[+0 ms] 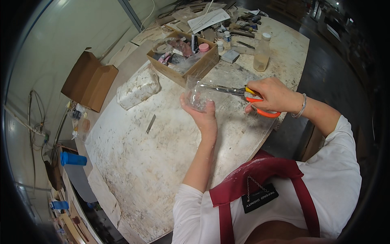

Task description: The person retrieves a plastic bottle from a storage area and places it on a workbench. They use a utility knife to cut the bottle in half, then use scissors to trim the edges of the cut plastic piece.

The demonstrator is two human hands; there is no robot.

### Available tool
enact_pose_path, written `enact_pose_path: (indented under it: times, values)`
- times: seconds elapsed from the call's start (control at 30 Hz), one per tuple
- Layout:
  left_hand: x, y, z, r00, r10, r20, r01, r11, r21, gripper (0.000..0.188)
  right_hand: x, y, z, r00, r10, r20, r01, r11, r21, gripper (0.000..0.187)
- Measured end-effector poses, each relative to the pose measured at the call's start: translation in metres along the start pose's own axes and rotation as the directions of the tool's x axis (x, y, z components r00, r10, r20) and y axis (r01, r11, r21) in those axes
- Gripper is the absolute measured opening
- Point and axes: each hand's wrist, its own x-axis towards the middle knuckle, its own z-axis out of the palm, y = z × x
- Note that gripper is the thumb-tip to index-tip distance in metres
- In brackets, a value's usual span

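Note:
My right hand [274,95] grips a pair of scissors [231,90] by their orange and yellow handles, and the metal blades point left. Their tips reach the upper part of a clear plastic piece [198,96], shiny and see-through. Fingers and thumb of my left hand [204,118] are curled around this plastic from below. How far the blades are apart is hard to make out against it. Both hands are above the worn, stained white tabletop [134,175].
Beyond my hands stands an open cardboard box [195,68] of mixed items. A white wrapped block [138,88] and a thin metal strip [150,123] lie to the left. A bottle of yellowish liquid [261,55] stands far right, near a grey block [230,56]. An open brown carton [91,83] sits at the left.

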Motion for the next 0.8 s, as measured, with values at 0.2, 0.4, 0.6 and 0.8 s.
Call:
enact_pose_path:
  times: [0.2, 0.4, 0.6, 0.8]
  values:
    - [-0.002, -0.001, 0.001, 0.993, 0.115, 0.032, -0.117, 0.990, 0.081, 0.091, 0.002, -0.011, -0.003, 0.998, 0.051, 0.025, -0.051, 0.999, 0.000, 0.060]
    - [-0.001, 0.006, -0.002, 0.991, 0.130, 0.017, -0.131, 0.974, 0.187, 0.097, 0.001, -0.010, -0.004, 0.998, 0.037, 0.054, -0.034, 0.999, -0.042, 0.058]
    - [-0.010, 0.016, -0.002, 1.000, -0.001, 0.027, 0.004, 0.993, -0.121, 0.096, -0.007, -0.004, 0.004, 0.999, -0.027, -0.026, 0.026, 0.999, -0.032, 0.056]
    - [0.008, 0.031, -0.028, 0.758, -0.415, 0.503, 0.643, 0.601, -0.474, 0.088, -0.015, 0.000, 0.005, 0.990, -0.137, -0.036, 0.133, 0.987, -0.088, 0.057]
